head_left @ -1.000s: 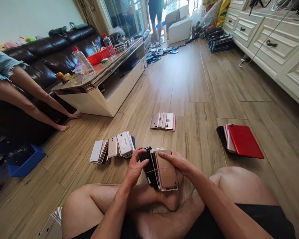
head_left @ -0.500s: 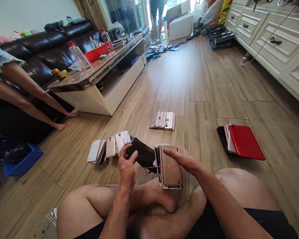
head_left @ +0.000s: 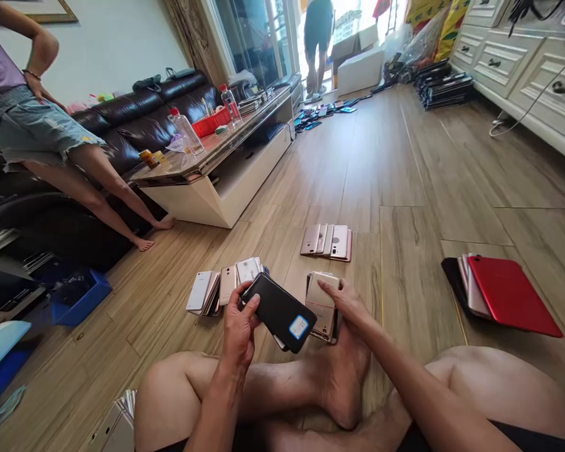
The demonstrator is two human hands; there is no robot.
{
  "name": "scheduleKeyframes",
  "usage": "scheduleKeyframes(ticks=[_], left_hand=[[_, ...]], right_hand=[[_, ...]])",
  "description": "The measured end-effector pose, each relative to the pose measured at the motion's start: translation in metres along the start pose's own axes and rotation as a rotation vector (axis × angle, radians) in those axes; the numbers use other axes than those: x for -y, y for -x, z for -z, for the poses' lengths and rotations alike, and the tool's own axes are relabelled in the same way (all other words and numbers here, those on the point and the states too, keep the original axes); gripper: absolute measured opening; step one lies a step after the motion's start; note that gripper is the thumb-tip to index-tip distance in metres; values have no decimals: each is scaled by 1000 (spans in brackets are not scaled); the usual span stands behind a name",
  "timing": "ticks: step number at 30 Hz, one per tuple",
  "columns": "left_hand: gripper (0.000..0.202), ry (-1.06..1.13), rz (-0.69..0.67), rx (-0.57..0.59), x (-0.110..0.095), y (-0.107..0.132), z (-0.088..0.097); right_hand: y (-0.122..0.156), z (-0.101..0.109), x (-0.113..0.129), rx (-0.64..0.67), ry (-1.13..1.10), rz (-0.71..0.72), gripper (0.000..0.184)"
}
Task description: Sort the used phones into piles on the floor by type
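Note:
My left hand (head_left: 239, 321) is closed around a black phone (head_left: 277, 309) with a blue-edged white label near its lower end. A pale edge shows beneath this phone, perhaps a second one. My right hand (head_left: 351, 306) grips a bundle of phones (head_left: 321, 307), gold back uppermost, with a thin reddish band across it. The bundle is just above or against my bare foot; I cannot tell which. Beyond the left hand, rows of phones (head_left: 228, 285) lean together on the floor. A smaller row of pinkish phones (head_left: 327, 242) lies farther ahead.
To the right lies a stack topped by a red tablet-like device (head_left: 513, 295). A low table (head_left: 188, 201) and a standing person (head_left: 42, 132) are at the left, near a blue bin (head_left: 82, 301). White drawers (head_left: 522, 75) line the right. Another person (head_left: 317, 44) stands far back.
The black phone has come away from the bundle, and its label now shows fully. The bundle appears lower and farther from me. My view has tilted up and swung left.

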State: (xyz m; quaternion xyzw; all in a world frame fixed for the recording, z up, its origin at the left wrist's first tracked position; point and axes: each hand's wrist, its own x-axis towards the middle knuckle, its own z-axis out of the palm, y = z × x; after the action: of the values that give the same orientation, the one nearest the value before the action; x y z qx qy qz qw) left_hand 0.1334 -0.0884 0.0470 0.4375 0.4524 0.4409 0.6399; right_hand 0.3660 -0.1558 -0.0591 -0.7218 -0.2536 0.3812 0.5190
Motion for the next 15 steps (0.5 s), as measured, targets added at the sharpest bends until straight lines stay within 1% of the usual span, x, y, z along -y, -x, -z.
scheduleKeyframes(ticks=[3, 6, 8, 11, 12, 14, 15], left_hand=[[66, -64, 71, 75, 9, 6, -2], [67, -135, 118, 122, 8, 8, -4], [67, -172, 132, 142, 6, 8, -4], [65, -205, 127, 146, 2, 8, -1], [65, -213, 126, 138, 1, 8, 1], [66, -229, 126, 100, 0, 10, 4], [67, -236, 126, 79, 1, 10, 5]], right_hand=[[-2, -5, 0, -14, 91, 3, 48], [-3, -17, 0, 18, 106, 31, 42], [-5, -25, 0, 10, 139, 32, 38], [-7, -32, 1, -34, 196, 60, 32], [-7, -33, 2, -51, 213, 78, 33], [-1, -32, 8, -77, 233, 136, 41], [5, -31, 12, -59, 227, 178, 44]])
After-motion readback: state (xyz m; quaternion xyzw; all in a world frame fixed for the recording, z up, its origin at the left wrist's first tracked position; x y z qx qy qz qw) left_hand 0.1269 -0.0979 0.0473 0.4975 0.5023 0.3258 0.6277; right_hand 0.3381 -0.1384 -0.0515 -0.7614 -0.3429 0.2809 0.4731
